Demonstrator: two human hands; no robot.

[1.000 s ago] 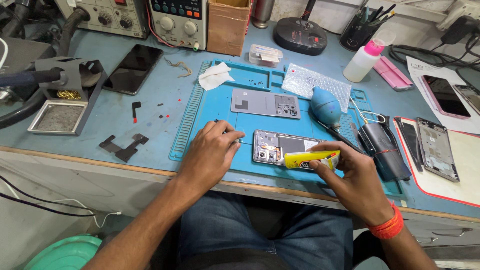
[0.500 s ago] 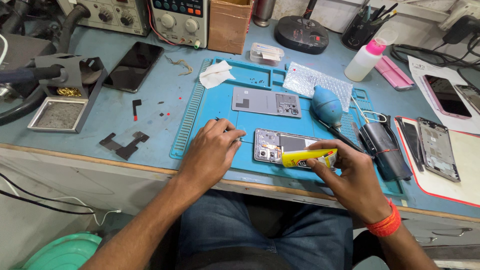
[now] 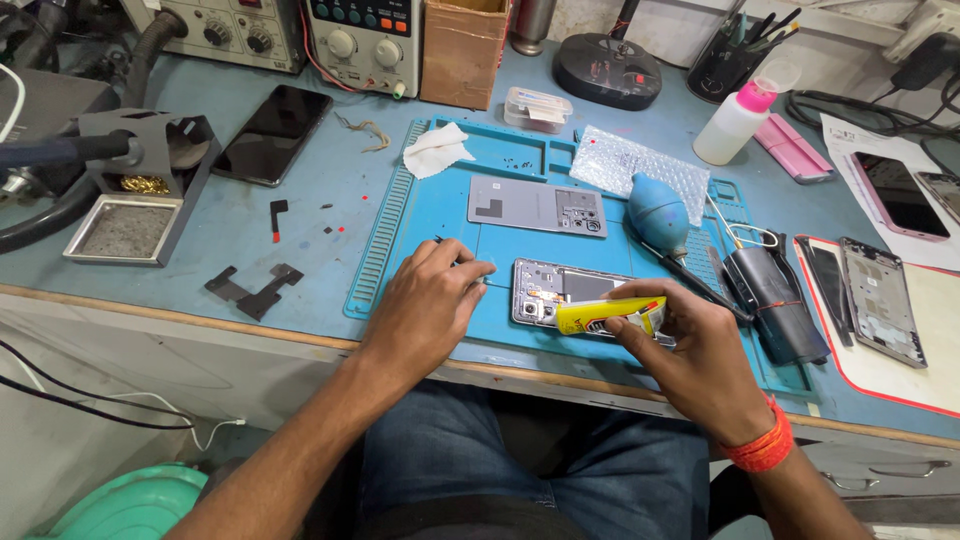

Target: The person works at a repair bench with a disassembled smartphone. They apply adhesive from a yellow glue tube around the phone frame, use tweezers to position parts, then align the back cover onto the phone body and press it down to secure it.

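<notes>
An opened phone body lies on the blue work mat near the front edge. My right hand holds a yellow glue tube sideways over the phone's near edge, nozzle pointing left. My left hand rests on the mat just left of the phone, fingers curled around a thin dark tool whose tip shows above the knuckles. A grey phone back cover lies behind the phone.
A blue air blower, bubble wrap, a tissue and a black pouch sit on the mat. A dark phone and a solder stand are at left, phone frames at right, instruments at the back.
My right hand with the glue tube has shifted slightly along the phone's near edge. My left hand has stayed in place.
</notes>
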